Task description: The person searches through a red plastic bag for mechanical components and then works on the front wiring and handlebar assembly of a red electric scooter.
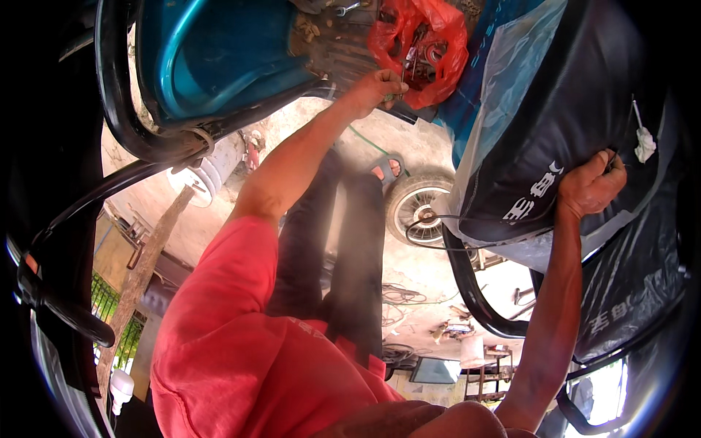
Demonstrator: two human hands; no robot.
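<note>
My left hand (383, 89) is closed in a pinch at the near edge of a red plastic bag (456, 55). A thin metal shaft rises by its fingertips and a bit of green shows under them; the kind of tool is unclear. Inside the bag lie loose metal parts (420, 62). My right hand (593, 182) rests against a black padded seat (540, 139) with white lettering, fingers curled together. Whatever those fingers hold, if anything, is hidden. Beyond this hand, a white crumpled scrap (645, 144) and a thin pale rod (637, 111) lie on the seat cover.
A wrench (349, 9) lies on the dirty vehicle floor beside a blue body panel (226, 58). Below are a spoked wheel (423, 212), a white bucket (208, 175) and cables. Black frame tubes (467, 285) curve on both sides. Clear plastic sheeting (504, 66) hangs by the seat.
</note>
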